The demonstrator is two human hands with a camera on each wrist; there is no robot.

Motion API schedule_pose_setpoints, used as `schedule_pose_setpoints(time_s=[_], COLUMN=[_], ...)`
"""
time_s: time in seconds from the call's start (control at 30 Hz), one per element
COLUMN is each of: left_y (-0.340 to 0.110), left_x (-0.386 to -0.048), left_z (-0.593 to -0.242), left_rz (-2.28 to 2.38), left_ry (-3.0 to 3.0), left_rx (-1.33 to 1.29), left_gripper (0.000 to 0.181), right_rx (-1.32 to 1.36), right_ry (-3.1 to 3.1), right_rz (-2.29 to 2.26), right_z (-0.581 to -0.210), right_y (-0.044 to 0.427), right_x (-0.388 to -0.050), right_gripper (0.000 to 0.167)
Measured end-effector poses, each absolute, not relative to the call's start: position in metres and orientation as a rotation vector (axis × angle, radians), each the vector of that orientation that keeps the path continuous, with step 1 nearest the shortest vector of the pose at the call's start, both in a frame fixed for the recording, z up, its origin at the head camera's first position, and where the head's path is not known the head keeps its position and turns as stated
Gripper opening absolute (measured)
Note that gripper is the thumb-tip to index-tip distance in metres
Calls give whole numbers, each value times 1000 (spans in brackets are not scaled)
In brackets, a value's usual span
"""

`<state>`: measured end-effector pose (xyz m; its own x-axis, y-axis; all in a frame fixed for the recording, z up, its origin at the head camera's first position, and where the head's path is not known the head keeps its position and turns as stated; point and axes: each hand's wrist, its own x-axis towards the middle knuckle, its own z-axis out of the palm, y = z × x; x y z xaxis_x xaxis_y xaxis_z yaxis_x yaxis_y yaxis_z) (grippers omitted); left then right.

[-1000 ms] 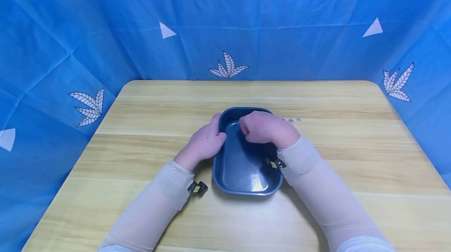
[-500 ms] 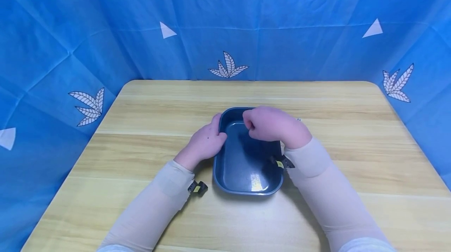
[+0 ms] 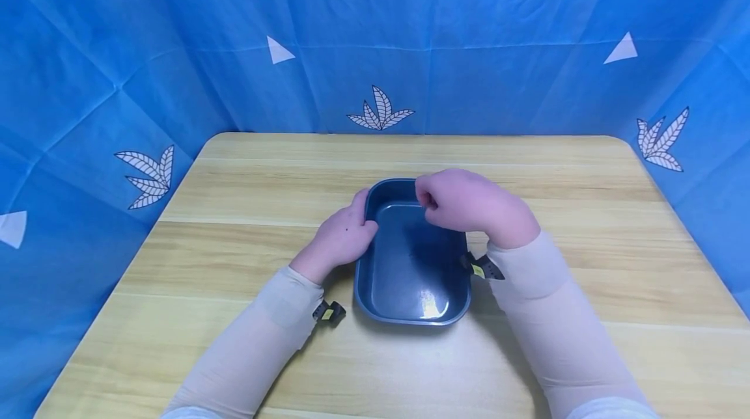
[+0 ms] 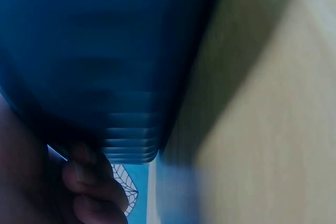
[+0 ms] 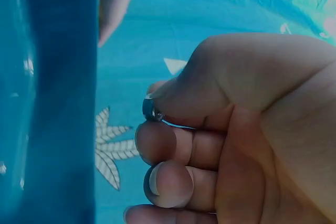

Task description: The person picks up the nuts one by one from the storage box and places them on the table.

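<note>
A deep dark-blue rectangular tray (image 3: 410, 276) with rounded corners sits on the table. My left hand (image 3: 340, 233) grips its left wall, the thumb over the rim and the fingers outside; in the left wrist view those fingers (image 4: 97, 184) curl against the ribbed wall. Over the tray's far right corner is my right hand (image 3: 469, 204), fingers curled. The right wrist view shows its thumb and forefinger pinching a small shiny metal piece (image 5: 150, 109), whose exact kind I cannot tell. The tray's inside right wall is partly hidden by that hand.
The light wood table (image 3: 246, 185) spreads around the tray. A blue patterned cloth (image 3: 498, 81) hangs along its back and sides. A small black camera (image 3: 331, 313) juts from the left wrist.
My right hand has moved right and slightly away, from over the tray's middle to its far right corner. It now covers several small shiny pieces seen earlier. The left hand stays put.
</note>
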<state>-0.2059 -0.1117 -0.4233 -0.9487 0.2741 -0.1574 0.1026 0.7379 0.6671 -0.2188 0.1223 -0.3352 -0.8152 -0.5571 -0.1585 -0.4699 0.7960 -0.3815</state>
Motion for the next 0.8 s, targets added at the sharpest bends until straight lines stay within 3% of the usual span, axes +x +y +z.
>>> schedule_pose_setpoints(time_s=[0.8], left_y=[-111], left_x=[-205], left_z=[-424], left_rz=[1004], left_ry=[2701], left_rx=[314], left_gripper=[68], right_rx=[-708], right_ry=[2694], right_rz=[-518], right_z=[-328], right_y=[170], right_x=[-229], right_gripper=[22])
